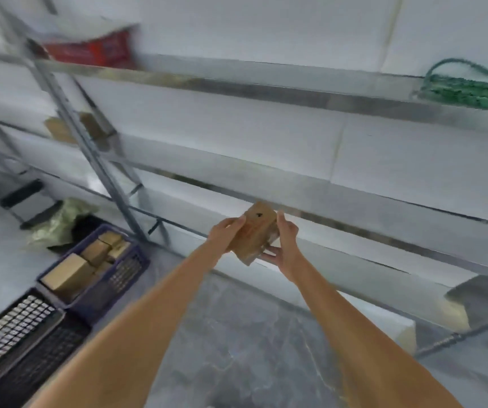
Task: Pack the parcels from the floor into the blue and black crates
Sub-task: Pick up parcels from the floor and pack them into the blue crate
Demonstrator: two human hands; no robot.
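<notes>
fingers [281, 222] of both hands curl round a brown parcel [256, 232], left hand [225, 232] and right hand [285, 245] gripping its sides, held up before the metal shelves [266, 89]; blue crate [136, 260] with parcels and black crate [15, 348] sit lower left.

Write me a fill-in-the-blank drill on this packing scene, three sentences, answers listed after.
1. The brown parcel is held by ____ hands, the left hand and the right hand.
2. The blue crate already holds several ____ parcels.
3. The green rope lies on the ____ shelf in view.

Missing words: both; brown; top
</notes>
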